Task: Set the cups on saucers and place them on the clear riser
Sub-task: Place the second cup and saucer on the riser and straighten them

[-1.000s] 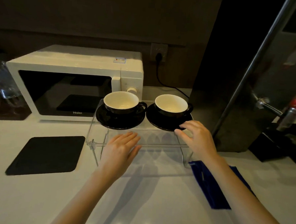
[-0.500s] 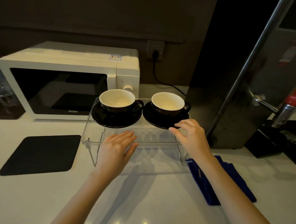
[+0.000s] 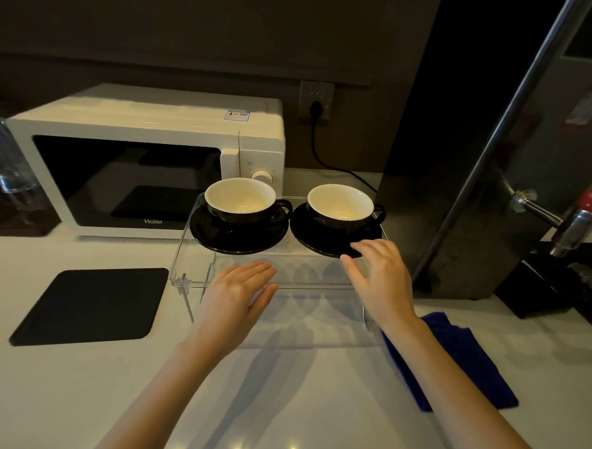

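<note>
1. Two black cups with cream insides are seen just above the frame's centre: the left cup (image 3: 240, 200) is seated on the left saucer (image 3: 238, 233), the right cup (image 3: 341, 204) on the right saucer (image 3: 331, 236).
2. Both saucers are carried on the top of the clear riser (image 3: 196, 265), which stands on the white counter (image 3: 278, 412) in front of the microwave (image 3: 143, 161).
3. The left hand (image 3: 237, 298) is laid flat near the riser's front edge, fingers straight and together, nothing held.
4. The right hand (image 3: 381, 277) is spread loosely at the right saucer's near rim; nothing is gripped, and whether the fingers (image 3: 362, 245) touch the rim cannot be told.
5. The task is judged nearly or fully done.
6. A slip could be caused by a nudge of the right saucer, which sits close to the riser's right edge.
7. The light riser could be shifted or tipped if weight were pressed on its front edge by the left hand.
</note>
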Motion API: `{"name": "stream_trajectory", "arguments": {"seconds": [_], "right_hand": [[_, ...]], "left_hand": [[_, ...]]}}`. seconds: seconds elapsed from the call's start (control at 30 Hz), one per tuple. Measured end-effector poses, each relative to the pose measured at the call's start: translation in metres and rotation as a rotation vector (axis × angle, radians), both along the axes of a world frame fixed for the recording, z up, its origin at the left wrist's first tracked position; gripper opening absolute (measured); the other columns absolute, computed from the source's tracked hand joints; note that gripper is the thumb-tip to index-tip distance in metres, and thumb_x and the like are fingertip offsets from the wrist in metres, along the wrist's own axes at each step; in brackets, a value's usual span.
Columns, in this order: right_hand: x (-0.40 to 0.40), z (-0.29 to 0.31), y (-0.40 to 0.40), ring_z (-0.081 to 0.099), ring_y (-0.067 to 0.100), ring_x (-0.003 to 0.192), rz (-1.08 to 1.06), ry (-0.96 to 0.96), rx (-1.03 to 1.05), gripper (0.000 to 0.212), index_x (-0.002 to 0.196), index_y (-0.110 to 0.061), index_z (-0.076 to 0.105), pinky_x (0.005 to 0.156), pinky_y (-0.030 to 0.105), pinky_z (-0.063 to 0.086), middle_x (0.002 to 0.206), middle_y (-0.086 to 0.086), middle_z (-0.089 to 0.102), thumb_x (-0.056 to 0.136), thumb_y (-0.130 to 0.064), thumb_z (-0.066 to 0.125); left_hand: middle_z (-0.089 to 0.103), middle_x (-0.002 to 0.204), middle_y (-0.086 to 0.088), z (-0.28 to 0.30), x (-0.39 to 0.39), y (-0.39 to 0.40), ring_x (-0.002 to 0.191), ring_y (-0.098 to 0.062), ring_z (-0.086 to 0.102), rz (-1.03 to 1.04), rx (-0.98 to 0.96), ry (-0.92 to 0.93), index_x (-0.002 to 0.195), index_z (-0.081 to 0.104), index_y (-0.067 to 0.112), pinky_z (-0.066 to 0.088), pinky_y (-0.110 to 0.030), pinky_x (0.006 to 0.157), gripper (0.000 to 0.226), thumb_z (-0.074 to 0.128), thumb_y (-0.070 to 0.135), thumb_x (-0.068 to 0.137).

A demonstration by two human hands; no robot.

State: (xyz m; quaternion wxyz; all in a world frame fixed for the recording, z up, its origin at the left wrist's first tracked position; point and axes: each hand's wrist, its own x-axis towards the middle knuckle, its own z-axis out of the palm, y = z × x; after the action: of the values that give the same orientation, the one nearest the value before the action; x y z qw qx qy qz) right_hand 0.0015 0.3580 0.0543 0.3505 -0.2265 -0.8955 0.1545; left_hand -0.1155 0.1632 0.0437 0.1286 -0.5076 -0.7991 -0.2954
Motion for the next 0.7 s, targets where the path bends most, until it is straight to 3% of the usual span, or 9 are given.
{"name": "stream_trajectory", "arguments": {"seconds": [0.2, 0.37, 0.53, 0.7], "right_hand": [[-0.034, 0.016, -0.041, 0.059, 0.026, 0.104, 0.234, 0.009, 0.143, 0.026, 0.109, -0.005, 0.064, 0.086, 0.027, 0.041, 0.106, 0.012, 0.07, 0.084, -0.013, 0.063], [-0.072, 0.017, -0.054, 0.052, 0.023, 0.117, 0.288, -0.088, 0.122, 0.036, 0.118, -0.008, 0.059, 0.094, 0.032, 0.04, 0.121, 0.009, 0.064, 0.088, -0.028, 0.058], [-0.084, 0.01, -0.058, 0.054, 0.02, 0.106, 0.246, -0.061, 0.042, 0.033, 0.109, -0.007, 0.065, 0.079, 0.025, 0.039, 0.108, 0.009, 0.067, 0.086, -0.03, 0.061], [-0.085, 0.007, -0.063, 0.054, 0.02, 0.103, 0.247, -0.035, -0.009, 0.033, 0.107, -0.004, 0.066, 0.078, 0.023, 0.038, 0.104, 0.01, 0.067, 0.084, -0.028, 0.063]], "left_hand": [[0.07, 0.109, -0.008, -0.008, -0.011, -0.024, 0.108, -0.022, 0.061, 0.151, 0.059, 0.039, 0.106, 0.067, 0.011, 0.039, -0.039, 0.099, 0.037, 0.047, 0.033, 0.085], [0.071, 0.108, -0.006, -0.017, -0.017, -0.035, 0.107, -0.02, 0.062, 0.172, 0.048, 0.064, 0.106, 0.067, 0.013, 0.038, -0.038, 0.099, 0.035, 0.045, 0.033, 0.087], [0.074, 0.098, -0.006, -0.018, -0.018, -0.033, 0.096, -0.021, 0.067, 0.173, 0.125, 0.099, 0.095, 0.071, 0.01, 0.043, -0.03, 0.088, 0.024, 0.053, 0.023, 0.085], [0.074, 0.097, -0.004, -0.017, -0.015, -0.034, 0.094, -0.019, 0.068, 0.18, 0.11, 0.09, 0.095, 0.072, 0.012, 0.045, -0.029, 0.086, 0.024, 0.053, 0.024, 0.085]]}}
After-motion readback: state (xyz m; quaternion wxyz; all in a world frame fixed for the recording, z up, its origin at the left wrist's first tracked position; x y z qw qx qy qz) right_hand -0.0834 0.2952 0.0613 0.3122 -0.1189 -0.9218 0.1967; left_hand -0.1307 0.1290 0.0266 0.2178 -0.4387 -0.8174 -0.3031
